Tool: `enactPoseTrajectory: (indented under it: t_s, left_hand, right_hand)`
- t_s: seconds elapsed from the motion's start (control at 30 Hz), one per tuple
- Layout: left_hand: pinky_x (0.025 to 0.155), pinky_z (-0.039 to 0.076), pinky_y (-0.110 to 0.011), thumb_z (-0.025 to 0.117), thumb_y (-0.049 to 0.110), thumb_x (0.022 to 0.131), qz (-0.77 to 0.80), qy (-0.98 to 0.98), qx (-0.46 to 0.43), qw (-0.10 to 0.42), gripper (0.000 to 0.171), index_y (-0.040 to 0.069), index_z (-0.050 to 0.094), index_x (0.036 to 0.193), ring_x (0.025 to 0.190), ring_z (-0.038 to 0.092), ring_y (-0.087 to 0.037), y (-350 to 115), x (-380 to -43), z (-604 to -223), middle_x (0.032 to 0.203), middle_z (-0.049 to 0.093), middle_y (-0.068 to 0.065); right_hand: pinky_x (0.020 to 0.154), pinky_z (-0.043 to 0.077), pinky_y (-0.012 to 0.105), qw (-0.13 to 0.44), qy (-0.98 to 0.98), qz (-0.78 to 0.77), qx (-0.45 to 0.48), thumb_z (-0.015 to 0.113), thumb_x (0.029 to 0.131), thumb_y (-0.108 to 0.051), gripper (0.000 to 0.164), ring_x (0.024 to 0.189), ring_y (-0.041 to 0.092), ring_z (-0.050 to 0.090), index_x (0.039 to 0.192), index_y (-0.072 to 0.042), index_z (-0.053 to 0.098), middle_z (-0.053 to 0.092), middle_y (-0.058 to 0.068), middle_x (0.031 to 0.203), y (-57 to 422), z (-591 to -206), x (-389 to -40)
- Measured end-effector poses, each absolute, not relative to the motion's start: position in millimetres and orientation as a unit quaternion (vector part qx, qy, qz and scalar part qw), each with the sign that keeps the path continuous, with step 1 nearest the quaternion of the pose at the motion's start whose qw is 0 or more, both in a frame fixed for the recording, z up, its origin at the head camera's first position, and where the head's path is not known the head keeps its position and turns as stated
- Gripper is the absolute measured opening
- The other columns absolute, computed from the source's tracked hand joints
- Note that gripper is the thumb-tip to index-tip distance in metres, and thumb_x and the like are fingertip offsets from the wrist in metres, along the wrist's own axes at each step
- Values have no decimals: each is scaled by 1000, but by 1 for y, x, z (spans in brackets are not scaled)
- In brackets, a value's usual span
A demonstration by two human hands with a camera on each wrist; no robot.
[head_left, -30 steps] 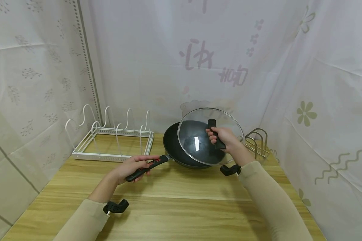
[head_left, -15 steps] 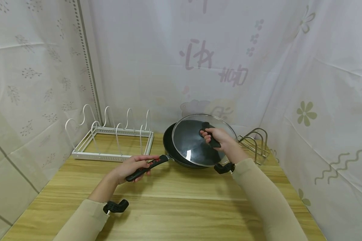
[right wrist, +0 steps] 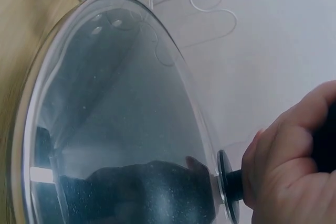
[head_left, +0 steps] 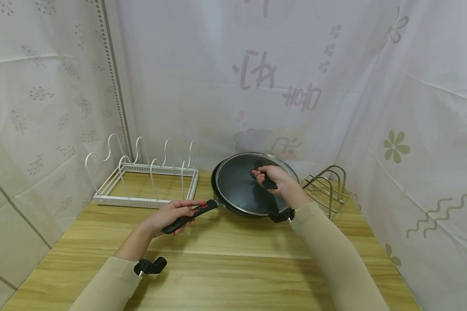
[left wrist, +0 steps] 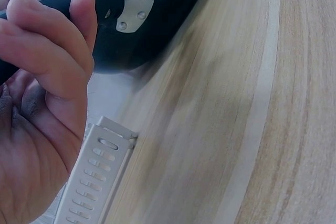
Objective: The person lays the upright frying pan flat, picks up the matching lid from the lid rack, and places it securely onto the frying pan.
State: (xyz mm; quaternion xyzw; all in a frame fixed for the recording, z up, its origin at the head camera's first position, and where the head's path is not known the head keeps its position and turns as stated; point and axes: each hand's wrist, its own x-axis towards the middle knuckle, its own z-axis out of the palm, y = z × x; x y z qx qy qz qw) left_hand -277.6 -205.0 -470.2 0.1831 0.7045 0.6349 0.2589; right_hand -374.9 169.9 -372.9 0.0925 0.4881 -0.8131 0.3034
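Note:
A dark wok (head_left: 215, 183) stands toward the back of the wooden table, its long black handle (head_left: 190, 217) pointing to the front left. My left hand (head_left: 170, 217) grips that handle, and in the left wrist view its fingers (left wrist: 50, 32) curl round it near a riveted metal bracket (left wrist: 135, 11). Over the wok lies a clear glass lid (head_left: 237, 181) with a metal rim, covering most of the opening; a dark crescent shows along its left side. My right hand (head_left: 278, 181) holds the lid's black handle (head_left: 270, 184). Whether the rim is fully seated all round, I cannot tell.
Left of the wok is a white rack (head_left: 132, 202) with tall curved wire dividers. A smaller gold-coloured wire rack (head_left: 331, 190) stands close by on the right, partly behind my right arm. Patterned curtains (head_left: 202, 86) hang behind and at both sides of the table (head_left: 218, 276).
My right hand has moved left and slightly down with the lid, from tilted above the wok's right side to lying over it. The left hand and the wok have stayed put.

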Motion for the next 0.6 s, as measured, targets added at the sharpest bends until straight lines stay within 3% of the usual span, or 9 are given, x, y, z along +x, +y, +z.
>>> enactPoseTrajectory:
  t_s: [0.23,0.6]
  left_hand:
    - [47,46,-22,54,16,109,633,707,182,258,57,9,50,165,52,54,-8,-204,-277,-469,93,73,-13]
    - [47,46,-22,54,16,108,633,707,178,259,57,9,50,165,52,54,-8,-204,-277,-469,94,73,-14]
  right_hand:
    - [47,39,15,295,478,-821,102,32,120,-18,54,56,4,39,170,0,20,49,2,88,162,-377,-376]
    - [46,41,15,290,463,-830,110,32,120,-18,52,57,4,40,168,1,23,50,3,93,158,-384,-380]
